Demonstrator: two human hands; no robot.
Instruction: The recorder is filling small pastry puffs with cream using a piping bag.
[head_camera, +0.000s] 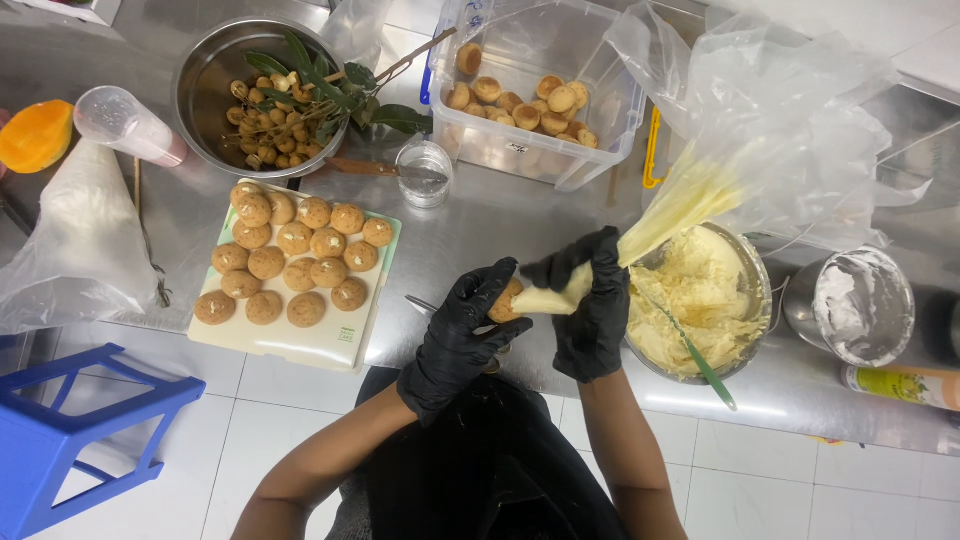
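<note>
Spreading across the whole view, the steel worktop (500, 240) keeps every supply within arm's reach of the person at its near edge. At the back stands a clear plastic tub (535, 85) holding a loose heap of small baked puffs, beside a metal bowl of small round fruit on leafy stems (262, 95). A pale cutting board (330, 345) lies to the person's left, carrying rows of puffs laid flat and close, likely so they stay in order. A steel bowl of pale yellow cream (700, 300) sits just beside the right hand, with a green-handled spatula resting in it, handy for refilling.

Both hands wear black gloves. The right hand (590, 310) is clenched around the narrow end of a clear piping bag (670, 205), whose loose upper part trails up and away so the cream is pressed toward the tip. The left hand (465, 325) grips a single puff (507, 300) above the worktop's near edge, turned side-on so the bag's tip meets it.
</note>
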